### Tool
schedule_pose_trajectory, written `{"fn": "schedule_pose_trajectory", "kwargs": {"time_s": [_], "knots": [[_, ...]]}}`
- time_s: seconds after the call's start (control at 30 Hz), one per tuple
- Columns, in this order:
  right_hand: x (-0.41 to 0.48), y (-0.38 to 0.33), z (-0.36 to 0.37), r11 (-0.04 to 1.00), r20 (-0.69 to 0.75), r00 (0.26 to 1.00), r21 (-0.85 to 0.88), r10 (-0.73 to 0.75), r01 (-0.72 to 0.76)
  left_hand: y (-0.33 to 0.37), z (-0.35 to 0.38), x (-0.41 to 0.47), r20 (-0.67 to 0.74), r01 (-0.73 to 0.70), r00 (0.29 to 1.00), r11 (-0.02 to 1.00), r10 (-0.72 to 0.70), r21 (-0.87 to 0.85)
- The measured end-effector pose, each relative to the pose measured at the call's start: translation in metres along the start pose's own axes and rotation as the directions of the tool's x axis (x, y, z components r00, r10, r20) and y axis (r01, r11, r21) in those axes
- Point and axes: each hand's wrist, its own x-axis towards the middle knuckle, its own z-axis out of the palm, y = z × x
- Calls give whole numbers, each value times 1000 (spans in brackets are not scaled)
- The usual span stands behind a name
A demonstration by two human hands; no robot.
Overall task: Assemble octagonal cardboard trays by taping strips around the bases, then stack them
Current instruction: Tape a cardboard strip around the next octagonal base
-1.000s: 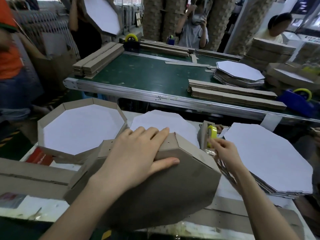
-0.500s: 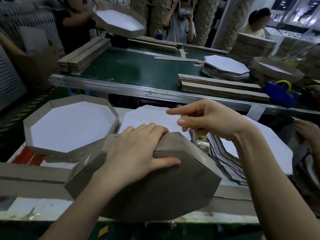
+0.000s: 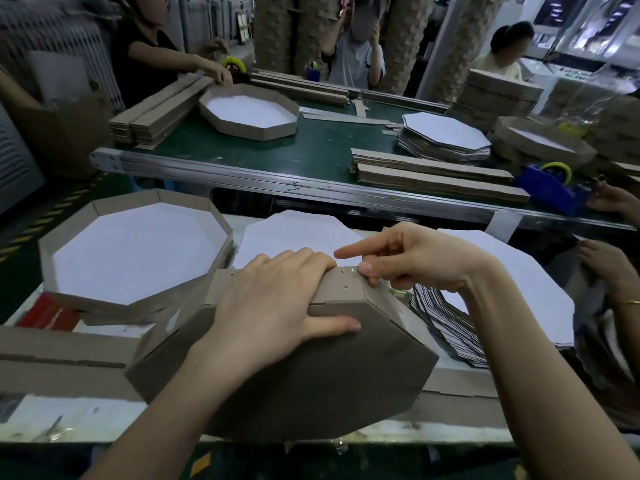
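An octagonal tray (image 3: 311, 382) stands tilted on edge at the bench front, its brown underside facing me and a cardboard strip (image 3: 341, 284) wrapped round its rim. My left hand (image 3: 273, 306) grips its top edge, fingers over the strip and thumb flat on the base. My right hand (image 3: 415, 261) is at the top right corner. Its thumb and a curled finger pinch a piece of clear tape against the strip, and the index finger points left. A finished tray (image 3: 124, 199) lies open side up at the left. A loose white base (image 3: 298, 233) lies behind the held tray.
A stack of white bases (image 3: 512, 282) sits at the right, with another person's hands (image 3: 609, 271) beside it. Flat strips (image 3: 62, 355) lie at the front left. Beyond, the green conveyor (image 3: 311, 154) carries a tray (image 3: 277, 133), strip bundles, a base stack and a blue tape dispenser (image 3: 550, 185).
My right hand left the tape dispenser at the right, rose, and came down onto the tray's top right corner. My left hand kept its grip. A person set a tray on the conveyor.
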Motion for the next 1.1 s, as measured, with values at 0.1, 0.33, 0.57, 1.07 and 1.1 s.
{"fn": "schedule_pose_trajectory", "kwargs": {"time_s": [0.1, 0.33, 0.57, 1.07, 1.1], "knots": [[0, 3, -1, 1000, 22, 1000, 26, -8, 7, 1, -1, 0, 3, -4, 1000, 1000, 4, -1], [3, 4, 6, 997, -46, 999, -80, 13, -16, 3, -2, -1, 6, 1, 1000, 1000, -2, 16], [6, 1, 7, 986, -60, 997, -158, 41, -50, 3, -4, -2, 3, 17, 1000, 999, -17, 28], [13, 0, 11, 839, -98, 993, -534, 61, -104, 9, 0, 3, 14, -6, 1000, 999, 5, 50], [14, 2, 12, 825, -114, 992, -553, 61, -115, 8, -1, 3, 10, -3, 1000, 999, 3, 40]]}}
